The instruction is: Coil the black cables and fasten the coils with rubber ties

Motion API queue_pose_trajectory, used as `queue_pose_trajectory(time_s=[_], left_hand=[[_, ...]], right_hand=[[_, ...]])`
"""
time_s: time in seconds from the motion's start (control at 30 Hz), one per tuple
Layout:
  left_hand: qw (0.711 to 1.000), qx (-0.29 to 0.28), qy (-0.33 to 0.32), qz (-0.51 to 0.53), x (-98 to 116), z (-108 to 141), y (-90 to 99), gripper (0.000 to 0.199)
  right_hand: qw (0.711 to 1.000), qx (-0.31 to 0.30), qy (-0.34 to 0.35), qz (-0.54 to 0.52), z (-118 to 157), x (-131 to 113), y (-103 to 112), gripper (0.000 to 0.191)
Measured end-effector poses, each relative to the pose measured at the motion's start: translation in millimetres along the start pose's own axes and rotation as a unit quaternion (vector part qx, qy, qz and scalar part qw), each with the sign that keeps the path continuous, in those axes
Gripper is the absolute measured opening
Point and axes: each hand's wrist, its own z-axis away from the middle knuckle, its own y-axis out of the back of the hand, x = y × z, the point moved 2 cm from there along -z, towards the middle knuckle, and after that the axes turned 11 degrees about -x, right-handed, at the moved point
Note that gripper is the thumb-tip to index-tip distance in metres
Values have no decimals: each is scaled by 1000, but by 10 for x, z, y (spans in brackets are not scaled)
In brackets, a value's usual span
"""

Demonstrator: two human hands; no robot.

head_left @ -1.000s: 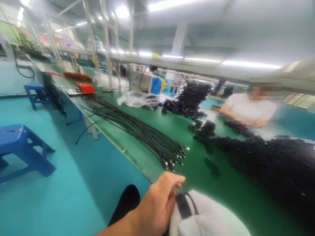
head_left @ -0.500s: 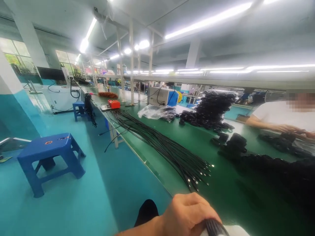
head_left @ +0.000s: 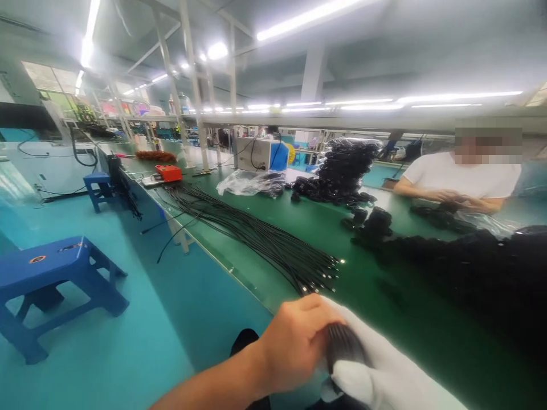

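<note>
My bare left hand (head_left: pixel 294 341) is closed around a coiled black cable (head_left: pixel 345 344) at the bottom of the view. My right hand (head_left: pixel 380 370), in a white glove, grips the same coil from the other side, its thumb laid across the strands. Just beyond my hands, a long bundle of black cables (head_left: pixel 256 236) lies along the near side of the green table (head_left: pixel 342 307). Small metal connectors shine at the bundle's near ends. The coil's lower part is partly hidden by the hands.
Dark coiled cables (head_left: pixel 448 262) are heaped on the right, with a tall stack (head_left: pixel 346 168) behind. Across the table sits a person (head_left: pixel 461 176) in white, hands on dark cables. A red device (head_left: pixel 168 172), plastic bag (head_left: pixel 252 183) and blue stool (head_left: pixel 64 262) stand around.
My view has turned right and tilted down, so the scene sits farther left. The gloved right hand now shows on the coil, and both hands have come up into view.
</note>
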Motion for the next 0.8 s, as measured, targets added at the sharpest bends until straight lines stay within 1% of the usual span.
queue_pose_trajectory(time_s=[0.07,0.13,0.17,0.2,0.27,0.3,0.33,0.4,0.5,0.6,0.63,0.73,0.8], left_hand=[[1000,-8,26,4,-28,-31,-1,25],[998,-10,55,4,-66,-59,-3,26],[998,-12,66,5,-87,-73,-7,28],[997,-16,74,7,-106,-88,-11,30],[996,-25,85,9,-135,-120,-22,33],[996,-29,89,9,-145,-136,-28,33],[995,-31,93,8,-152,-154,-34,33],[994,-35,103,1,-163,-195,-47,34],[991,-37,126,-16,-178,-265,-60,35],[987,-34,158,-16,-194,-333,-49,33],[985,-32,172,-6,-201,-351,-39,31],[971,-22,229,58,-240,-383,-13,22],[963,-23,257,80,-272,-399,-13,15]], right_hand=[[998,-25,-1,-52,-61,33,-4,31],[995,-37,-7,-91,-81,38,15,38],[990,-54,-5,-129,-85,34,24,42],[980,-76,1,-182,-89,28,31,46],[950,-108,19,-291,-101,23,49,47],[937,-113,24,-330,-110,30,61,46],[930,-111,26,-350,-120,46,74,44],[929,-102,29,-354,-143,91,103,44],[919,-122,50,-371,-177,150,143,48],[918,-121,49,-375,-208,194,203,45],[913,-127,50,-385,-218,207,221,44],[875,-169,55,-450,-246,270,250,39],[857,-180,48,-480,-266,341,250,34]])
